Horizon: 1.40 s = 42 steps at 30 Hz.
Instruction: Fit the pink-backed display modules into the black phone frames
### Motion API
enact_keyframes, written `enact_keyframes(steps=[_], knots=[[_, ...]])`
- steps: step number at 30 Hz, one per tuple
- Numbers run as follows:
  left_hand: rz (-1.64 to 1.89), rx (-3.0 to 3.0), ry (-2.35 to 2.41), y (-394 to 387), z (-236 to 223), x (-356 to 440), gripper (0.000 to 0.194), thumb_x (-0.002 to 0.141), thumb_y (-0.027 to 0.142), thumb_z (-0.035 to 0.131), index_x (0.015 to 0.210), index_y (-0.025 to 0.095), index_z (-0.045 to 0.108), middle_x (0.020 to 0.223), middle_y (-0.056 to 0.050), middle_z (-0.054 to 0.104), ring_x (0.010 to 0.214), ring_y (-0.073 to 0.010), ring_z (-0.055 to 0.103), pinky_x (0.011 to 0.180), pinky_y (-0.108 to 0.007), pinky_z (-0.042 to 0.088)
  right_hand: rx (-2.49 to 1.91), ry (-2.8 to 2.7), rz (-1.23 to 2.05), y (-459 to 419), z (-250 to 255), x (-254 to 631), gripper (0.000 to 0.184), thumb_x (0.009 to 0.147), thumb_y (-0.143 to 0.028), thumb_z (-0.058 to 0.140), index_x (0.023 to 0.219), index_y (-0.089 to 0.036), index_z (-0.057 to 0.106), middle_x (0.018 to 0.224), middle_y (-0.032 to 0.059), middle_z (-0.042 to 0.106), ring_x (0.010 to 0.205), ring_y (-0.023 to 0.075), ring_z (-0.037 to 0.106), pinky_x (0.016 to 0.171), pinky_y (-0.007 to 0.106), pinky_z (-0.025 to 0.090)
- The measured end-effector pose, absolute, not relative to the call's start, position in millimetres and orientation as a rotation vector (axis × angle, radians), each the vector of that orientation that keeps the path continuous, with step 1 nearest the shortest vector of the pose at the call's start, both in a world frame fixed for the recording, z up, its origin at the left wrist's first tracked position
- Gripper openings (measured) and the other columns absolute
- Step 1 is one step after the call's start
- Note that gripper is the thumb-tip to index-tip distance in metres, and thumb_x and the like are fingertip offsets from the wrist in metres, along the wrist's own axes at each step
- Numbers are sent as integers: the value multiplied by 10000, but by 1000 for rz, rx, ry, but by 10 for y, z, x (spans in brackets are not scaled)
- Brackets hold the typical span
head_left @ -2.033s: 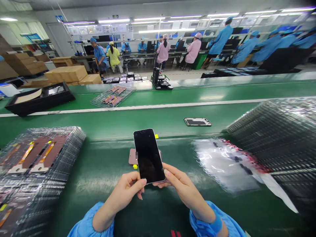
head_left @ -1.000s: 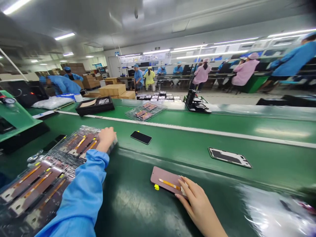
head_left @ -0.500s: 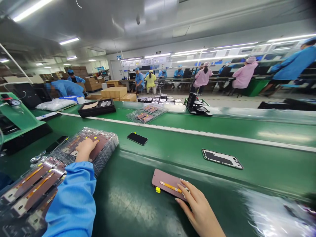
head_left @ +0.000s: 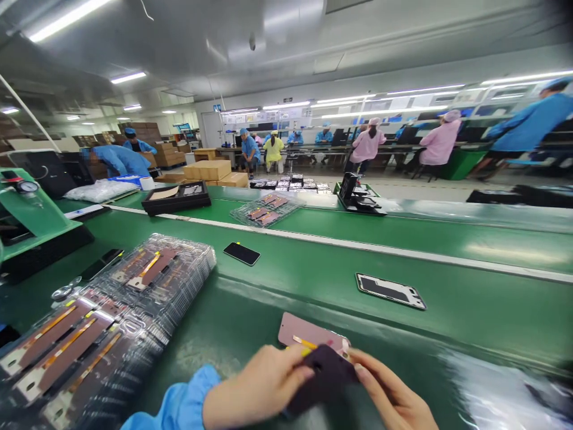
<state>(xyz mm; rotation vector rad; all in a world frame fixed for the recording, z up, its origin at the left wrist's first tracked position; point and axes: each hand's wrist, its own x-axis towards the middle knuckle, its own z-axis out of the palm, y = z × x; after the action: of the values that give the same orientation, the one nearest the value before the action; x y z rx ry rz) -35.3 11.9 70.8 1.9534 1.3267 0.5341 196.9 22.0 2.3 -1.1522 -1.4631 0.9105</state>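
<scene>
My left hand (head_left: 264, 382), in a blue sleeve, grips a dark phone screen panel (head_left: 324, 379) at its left end. The panel is tilted and smeared by motion. My right hand (head_left: 389, 388) has its fingers closed at the panel's right edge. Just behind lies a second phone screen (head_left: 307, 331), mauve back up, with an orange flex cable (head_left: 305, 342); the held panel covers part of it. To the left, clear plastic trays (head_left: 192, 280) are stacked, with several mauve-backed screens (head_left: 76, 340) in the top layers.
A black phone (head_left: 242, 253) and an opened phone frame (head_left: 391, 291) lie on the green belt (head_left: 492, 298). Behind are a tray of parts (head_left: 267, 210), a black box (head_left: 176, 198) and a black fixture (head_left: 358, 194). Clear plastic (head_left: 492, 388) lies at right. Co-workers sit or stand farther back.
My left hand has come from the tray stack to the front middle, bringing a panel. My right hand has shifted slightly right. The phone and frame on the belt have moved a little left.
</scene>
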Motion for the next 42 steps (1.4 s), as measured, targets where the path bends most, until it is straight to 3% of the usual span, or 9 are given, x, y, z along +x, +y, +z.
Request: enact_keyframes(steps=[3, 6, 11, 14, 19, 23, 31, 37, 42], knots=[[611, 1774, 1221, -7, 462, -162, 254, 936, 311, 463, 1091, 247, 654, 770, -5, 663, 617, -156, 540, 559, -240, 379, -1217, -1487, 794, 203, 22, 2039, 311, 821, -545, 683, 821, -260, 809, 821, 49, 795, 706, 268, 763, 643, 259, 649], [712, 1622, 1261, 6, 288, -86, 265, 936, 369, 455, 1026, 220, 654, 688, 3, 608, 593, -156, 519, 541, -240, 395, -1201, -1594, 427, 166, -31, 2023, 178, 870, -366, 677, 952, -270, 803, 987, 59, 784, 789, 276, 763, 731, 323, 656], [849, 1485, 1297, 159, 116, -74, 340, 916, 486, 489, 1001, 207, 663, 679, -7, 610, 628, -173, 547, 604, -259, 446, -914, -1806, 5, 58, 47, 1816, 353, 838, -42, 638, 1103, -253, 738, 1176, 101, 720, 1036, 277, 695, 888, 394, 598], [833, 1532, 1270, 226, 94, -104, 341, 911, 490, 509, 1033, 214, 666, 679, -1, 604, 634, -170, 532, 617, -257, 433, -995, -1733, 213, 50, 183, 1740, 183, 903, -127, 591, 931, -241, 731, 1110, 110, 717, 1004, 262, 685, 843, 380, 592], [593, 1560, 1127, 198, 149, -94, 355, 909, 521, 488, 876, 186, 598, 623, 40, 477, 554, -127, 425, 504, -222, 333, -1175, -1527, 588, 168, 294, 1779, 191, 941, -314, 587, 804, -220, 682, 1113, 100, 695, 1041, 239, 663, 906, 324, 538], [507, 1590, 1083, 145, 240, -85, 401, 903, 571, 467, 796, 187, 517, 596, 54, 426, 533, -112, 376, 489, -225, 277, -1224, -1635, 668, 266, 307, 1842, 142, 936, -312, 605, 873, -207, 676, 874, 45, 689, 794, 189, 660, 705, 269, 535], [709, 1467, 1109, 168, 132, -29, 361, 853, 526, 590, 793, 171, 608, 666, 19, 542, 633, -134, 453, 590, -230, 369, -869, -2022, -448, 126, 384, 1734, 245, 989, -70, 421, 969, -89, 664, 664, 63, 609, 597, 189, 509, 562, 320, 420], [801, 950, 870, 215, 277, 7, 307, 687, 405, 800, 846, 165, 695, 725, -11, 675, 688, -155, 581, 680, -228, 456, -733, -2129, -570, -63, 434, 1650, 284, 966, -35, 380, 954, -36, 664, 673, 86, 622, 617, 201, 548, 574, 342, 438], [537, 602, 778, 321, 319, -80, 407, 748, 554, 711, 801, 151, 711, 651, -13, 629, 554, -122, 564, 495, -194, 424, -743, -2163, -460, -21, 478, 1635, 385, 986, -48, 284, 886, -85, 654, 632, 59, 569, 593, 184, 529, 557, 315, 443]])
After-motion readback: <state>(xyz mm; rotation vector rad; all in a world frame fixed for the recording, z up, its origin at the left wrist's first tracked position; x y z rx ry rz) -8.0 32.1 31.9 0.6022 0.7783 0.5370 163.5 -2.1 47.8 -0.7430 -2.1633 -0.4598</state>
